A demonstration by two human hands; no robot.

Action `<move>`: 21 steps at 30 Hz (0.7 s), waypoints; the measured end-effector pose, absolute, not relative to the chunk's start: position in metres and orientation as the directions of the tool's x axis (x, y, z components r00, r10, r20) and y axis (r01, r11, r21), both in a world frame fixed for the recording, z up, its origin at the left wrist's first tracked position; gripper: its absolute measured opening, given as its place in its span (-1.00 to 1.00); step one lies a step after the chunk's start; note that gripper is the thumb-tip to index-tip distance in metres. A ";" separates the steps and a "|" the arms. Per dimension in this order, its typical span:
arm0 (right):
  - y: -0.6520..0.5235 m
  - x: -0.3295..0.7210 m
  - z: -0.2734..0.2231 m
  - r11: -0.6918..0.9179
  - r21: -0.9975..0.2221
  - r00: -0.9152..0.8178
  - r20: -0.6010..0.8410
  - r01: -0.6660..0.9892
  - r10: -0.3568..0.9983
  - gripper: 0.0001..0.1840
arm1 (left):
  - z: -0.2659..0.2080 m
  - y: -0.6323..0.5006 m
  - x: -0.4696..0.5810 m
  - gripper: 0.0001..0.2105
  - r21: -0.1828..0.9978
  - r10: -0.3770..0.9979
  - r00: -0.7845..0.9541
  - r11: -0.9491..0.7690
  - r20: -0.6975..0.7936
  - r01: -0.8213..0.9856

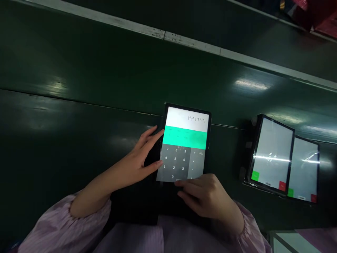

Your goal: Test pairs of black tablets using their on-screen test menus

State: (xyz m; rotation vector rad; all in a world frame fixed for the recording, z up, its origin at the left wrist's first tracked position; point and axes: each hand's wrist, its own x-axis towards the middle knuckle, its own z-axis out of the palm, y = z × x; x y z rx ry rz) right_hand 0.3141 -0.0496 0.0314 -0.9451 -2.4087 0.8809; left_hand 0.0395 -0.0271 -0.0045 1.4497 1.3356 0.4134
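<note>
A black-framed tablet [176, 160] lies on the dark green surface in front of me, its screen lit. A calculator keypad fills the lower part, with a green band and a white strip of upside-down text above. My left hand [138, 158] rests along the tablet's left edge, fingers stretched and spread, thumb tip by the lower left of the screen. My right hand [206, 193] is at the bottom edge, index fingertip touching the screen's lower rim. Its thumb is held apart below, and the other fingers are curled and partly hidden.
To the right stand two more tablets side by side, a nearer one [275, 147] and a farther one [304, 165], both with pale screens and green and red corner squares. A light metal strip [192, 42] crosses the green work surface [105, 70]. Red material [326, 21] shows at top right.
</note>
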 end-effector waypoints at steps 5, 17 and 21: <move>-0.042 0.315 0.035 0.543 -0.620 -0.557 0.199 0.566 0.807 -0.67 | -0.001 -0.025 0.046 -0.19 0.829 0.859 0.283 0.247 -0.427 0.501; -0.030 0.326 0.035 0.480 -0.603 -0.303 0.376 0.637 0.875 -0.71 | -0.008 -0.029 0.041 -0.24 0.806 0.881 0.231 0.235 -0.412 0.544; -0.031 0.324 0.032 0.531 -0.628 -0.396 0.357 0.569 0.846 -0.74 | -0.006 -0.028 0.042 -0.23 0.806 0.877 0.228 0.248 -0.423 0.538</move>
